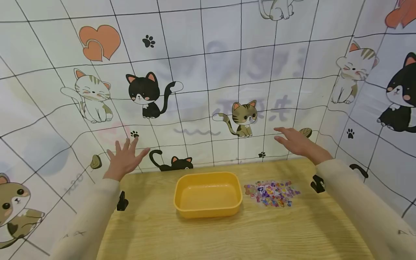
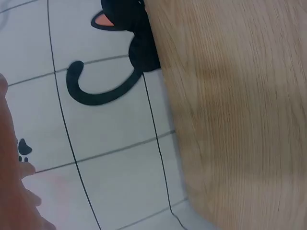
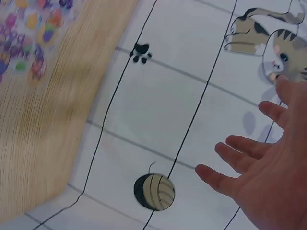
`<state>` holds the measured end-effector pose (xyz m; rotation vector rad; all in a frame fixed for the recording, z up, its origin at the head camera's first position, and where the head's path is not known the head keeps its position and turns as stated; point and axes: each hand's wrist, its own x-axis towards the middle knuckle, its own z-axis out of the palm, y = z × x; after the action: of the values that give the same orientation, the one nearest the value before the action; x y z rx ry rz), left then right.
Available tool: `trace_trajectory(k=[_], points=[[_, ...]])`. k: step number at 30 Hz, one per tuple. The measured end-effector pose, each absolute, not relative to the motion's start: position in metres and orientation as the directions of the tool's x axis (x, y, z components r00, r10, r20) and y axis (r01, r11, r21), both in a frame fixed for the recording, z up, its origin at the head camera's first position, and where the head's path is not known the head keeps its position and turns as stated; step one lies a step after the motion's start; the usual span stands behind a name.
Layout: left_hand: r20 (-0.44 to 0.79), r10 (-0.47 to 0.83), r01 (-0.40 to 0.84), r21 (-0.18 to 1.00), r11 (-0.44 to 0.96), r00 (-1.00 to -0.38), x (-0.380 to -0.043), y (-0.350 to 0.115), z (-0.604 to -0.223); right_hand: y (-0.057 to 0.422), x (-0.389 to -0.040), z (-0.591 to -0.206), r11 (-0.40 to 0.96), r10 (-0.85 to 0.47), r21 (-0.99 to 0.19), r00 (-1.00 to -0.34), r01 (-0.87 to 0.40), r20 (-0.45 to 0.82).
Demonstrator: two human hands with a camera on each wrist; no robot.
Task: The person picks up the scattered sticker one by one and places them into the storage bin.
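Observation:
Both hands are raised above the far corners of a wooden table, with nothing in them. My left hand has its fingers spread at the left; part of it shows along the edge of the left wrist view. On the other side, my right hand reaches out with its fingers extended, and the right wrist view shows them spread apart. Between and below the hands sits a yellow rectangular tray. To its right lies a flat scatter of small colourful stickers, nearer to the right hand.
The light wood tabletop has cut corners at the back. White cloth walls with a grid and cartoon cats rise behind and at both sides. A small black wrist-strap part shows by the left sleeve, another by the right.

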<state>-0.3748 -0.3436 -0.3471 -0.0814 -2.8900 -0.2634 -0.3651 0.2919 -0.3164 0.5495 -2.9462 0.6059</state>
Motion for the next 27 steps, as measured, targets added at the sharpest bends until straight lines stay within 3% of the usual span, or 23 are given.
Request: trace_trajectory(k=[3, 12, 27], points=[[0.242, 0.041, 0.100, 0.237, 0.966, -0.969, -0.371, -0.338, -0.346, 0.284, -0.356, -0.318, 0.847, -0.348, -0.361, -0.920, -0.391, 0.180], [0.307, 0.070, 0.163, 0.290, 0.943, -0.949, -0.358, -0.315, -0.361, 0.273, -0.338, -0.327, 0.793, -0.356, -0.437, -0.905, -0.424, 0.232], [0.285, 0.078, 0.257, 0.674, 0.692, -0.955, -0.326, -0.256, -0.420, 0.278, -0.307, -0.384, 0.708, -0.272, -0.582, -0.916, -0.398, 0.296]])
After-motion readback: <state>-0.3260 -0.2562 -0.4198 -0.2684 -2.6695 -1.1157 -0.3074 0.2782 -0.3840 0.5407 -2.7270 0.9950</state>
